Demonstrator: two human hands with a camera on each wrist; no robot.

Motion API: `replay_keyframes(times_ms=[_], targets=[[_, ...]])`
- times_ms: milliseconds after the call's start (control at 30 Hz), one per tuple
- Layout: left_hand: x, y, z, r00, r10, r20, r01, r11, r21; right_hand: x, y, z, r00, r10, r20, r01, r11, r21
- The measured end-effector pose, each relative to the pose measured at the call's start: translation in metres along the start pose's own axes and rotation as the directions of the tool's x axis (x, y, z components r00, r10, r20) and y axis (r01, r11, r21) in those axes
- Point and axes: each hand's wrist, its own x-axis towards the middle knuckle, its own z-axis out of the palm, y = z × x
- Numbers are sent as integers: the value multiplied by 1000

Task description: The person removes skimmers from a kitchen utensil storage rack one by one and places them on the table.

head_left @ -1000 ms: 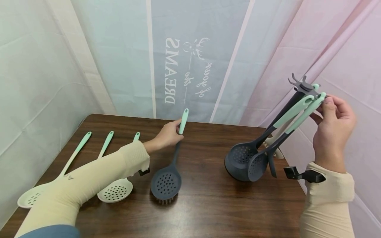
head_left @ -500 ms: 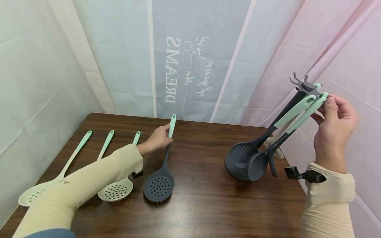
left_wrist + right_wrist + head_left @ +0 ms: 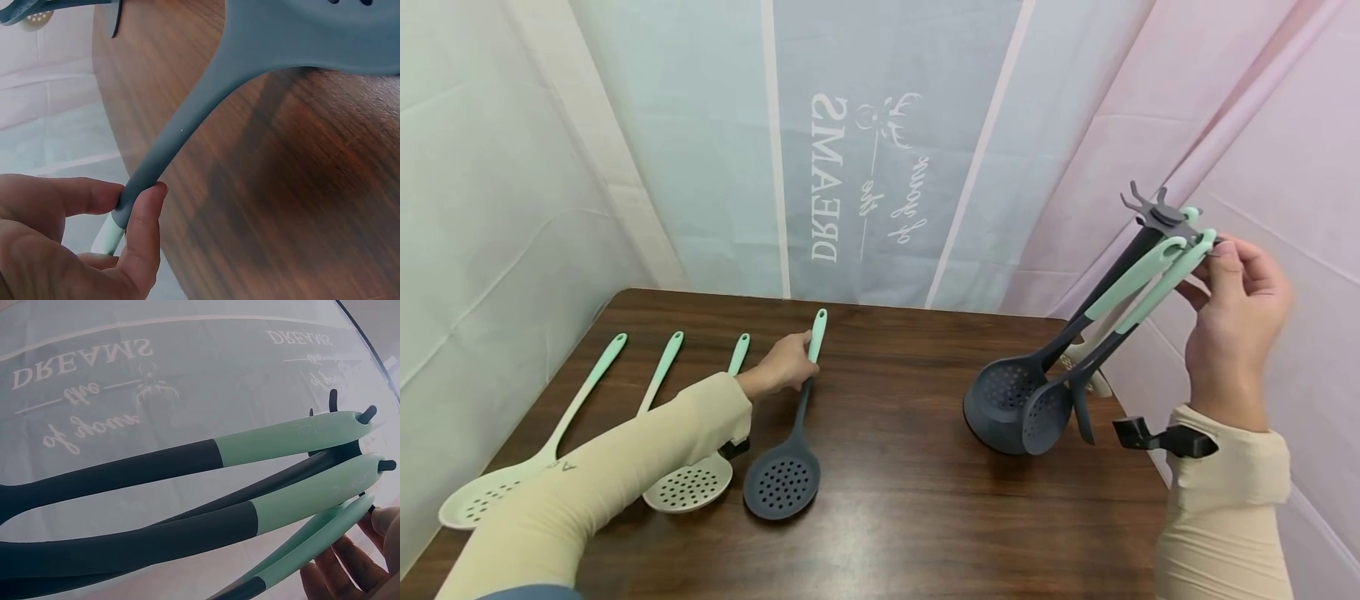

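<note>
In the head view my left hand (image 3: pixel 784 364) holds a dark grey skimmer (image 3: pixel 782 482) with a mint handle end, its perforated head close over the table. The left wrist view shows thumb and fingers pinching the skimmer's shaft (image 3: pixel 178 134) where grey meets mint, with a shadow below it. At the right, my right hand (image 3: pixel 1243 308) pinches a hook tip of the dark utensil stand (image 3: pixel 1167 217). Several grey utensils hang there by mint handles (image 3: pixel 319 490), among them a perforated spoon (image 3: pixel 1048 417). The stand's base is mostly hidden behind them.
Pale utensils with mint handles lie in a row on the left of the brown table (image 3: pixel 910 500): one skimmer (image 3: pixel 482 500) far left, another skimmer (image 3: pixel 688 487) nearest the grey one, and a handle (image 3: pixel 666 358) between, its head hidden by my sleeve. Fabric curtains (image 3: pixel 887 275) stand behind.
My left hand has moved left and toward me with the grey skimmer, bringing it lower and nearer the pale row. The right hand keeps its grip on the stand.
</note>
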Motion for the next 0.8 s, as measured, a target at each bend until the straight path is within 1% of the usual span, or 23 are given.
replay_keyframes(times_ms=[200,400,500,633,800], targets=[[1,-5,-2,1000,-9,9,9,1000,-16,0,0,0,1000,-8,6,8,1000,-22],[2,-6,-4,1000,-22,5,22,1000,-20,0,0,-1,1000,3,0,-3,1000,-22],[6,-10,-6,1000,-29,0,29,999,-13,1,0,-1,1000,7,-1,-7,1000,-10],[10,-15,-7,999,-54,2,54,999,2,1,0,-1,1000,7,-1,-7,1000,-7],[11,-16,-10,998,-64,9,64,998,27,0,0,-2,1000,9,-4,-9,1000,-6]])
